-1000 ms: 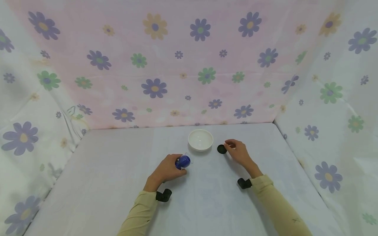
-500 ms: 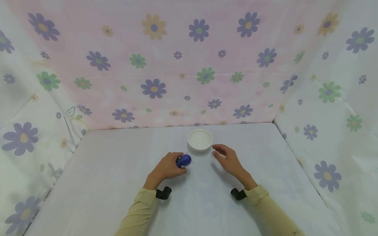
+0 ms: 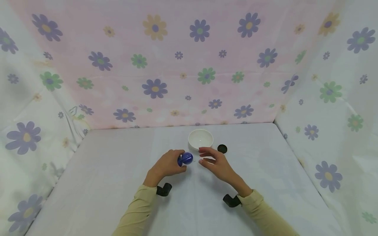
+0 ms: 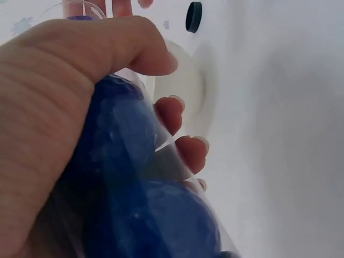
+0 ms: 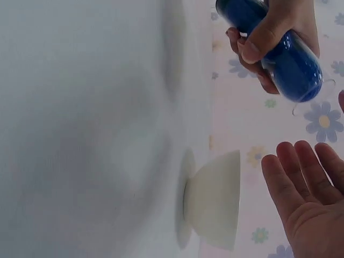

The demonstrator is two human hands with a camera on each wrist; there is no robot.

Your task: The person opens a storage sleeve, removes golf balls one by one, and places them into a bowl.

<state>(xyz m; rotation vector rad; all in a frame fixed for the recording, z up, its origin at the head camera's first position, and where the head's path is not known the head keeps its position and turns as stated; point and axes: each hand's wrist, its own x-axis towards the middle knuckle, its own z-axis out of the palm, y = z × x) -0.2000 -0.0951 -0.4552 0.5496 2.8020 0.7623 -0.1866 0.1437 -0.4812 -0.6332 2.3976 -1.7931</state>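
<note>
Centre of the head view, a bit below the middle: left hand [image 3: 166, 165] grips a blue jar [image 3: 185, 158], fingers and thumb curled round it. Jar is clear-walled with a blue fill, held tilted, open end toward the right hand, just above the table [image 3: 112, 183]. In the left wrist view the jar [image 4: 134, 188] fills the lower left of the frame, thumb over the top, fingertips [image 4: 169, 113] wrapped round the far side. In the right wrist view it sits upper right [image 5: 279, 48], clear rim pointing down-right.

Right hand [image 3: 214, 162] is just right of the jar, not touching it as far as I can tell. Fingers relaxed and slightly spread, palm turned toward the jar, holding nothing. Right wrist view shows the palm and straight fingers [image 5: 301, 188] lower right of the frame, empty.

White bowl [image 3: 200, 139] stands upright on the table just behind both hands, apart from them. Black lid [image 3: 222, 148] lies flat to the right of the bowl, near it, behind the right hand. The lid also shows at the top of the left wrist view [image 4: 193, 16], beyond the bowl [image 4: 185, 86].

Beige sleeves [image 3: 138, 209] on both arms, black wrist mounts [image 3: 163, 189] at the cuffs. Flower-print cloth [image 3: 177, 65] hangs behind and at both sides.
</note>
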